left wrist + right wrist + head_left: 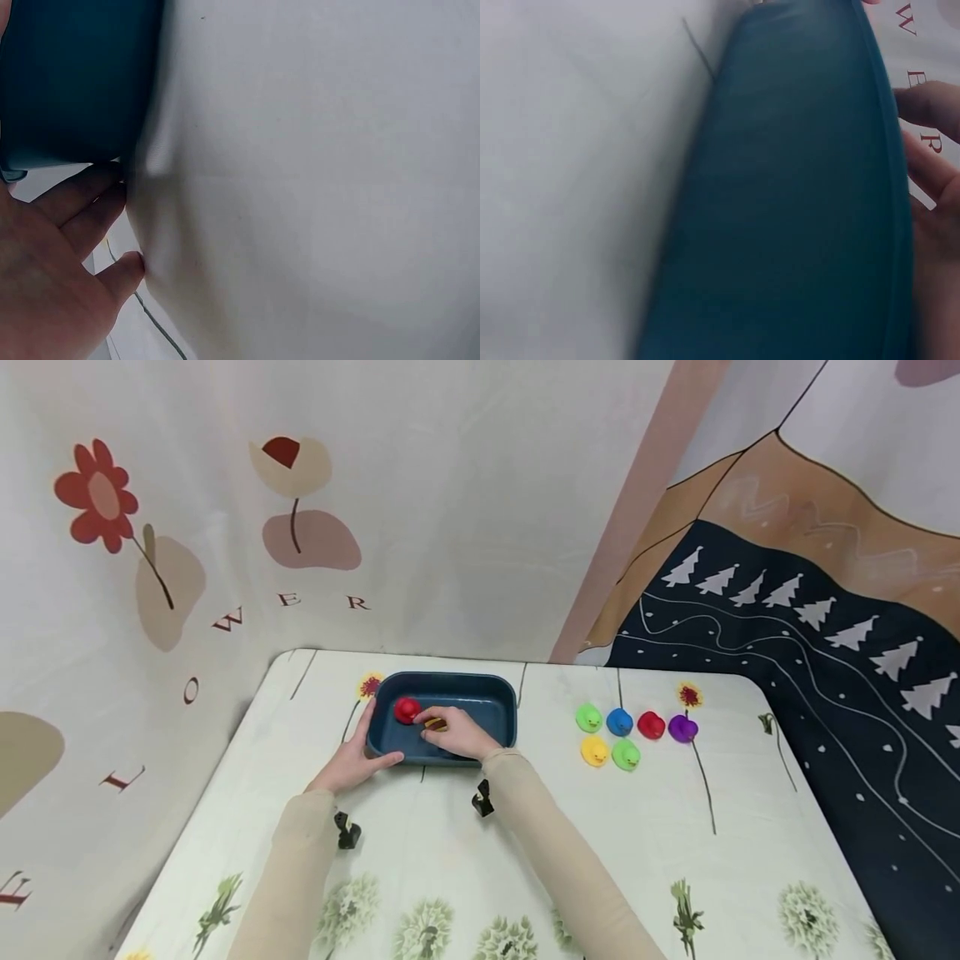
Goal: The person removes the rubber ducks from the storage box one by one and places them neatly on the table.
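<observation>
A dark blue rectangular tray (491,710) stands near the table's far edge, with a red rubber duck (407,710) inside at its left end. Over the tray, my right hand (459,733) pinches a small yellow-and-dark object (435,724), mostly hidden by the fingers. My left hand (352,762) is spread at the tray's left front corner, fingers along the left end and thumb along the front side. In the left wrist view, straight fingertips touch the tray's outside (75,82). The tray's wall (795,187) blocks much of the right wrist view.
Right of the tray sit several rubber ducks: green (588,718), blue (619,722), red (651,725), purple (682,728), yellow (595,751) and another green (626,754). A flower-printed cloth (555,827) covers the table; printed curtains hang behind and at the sides.
</observation>
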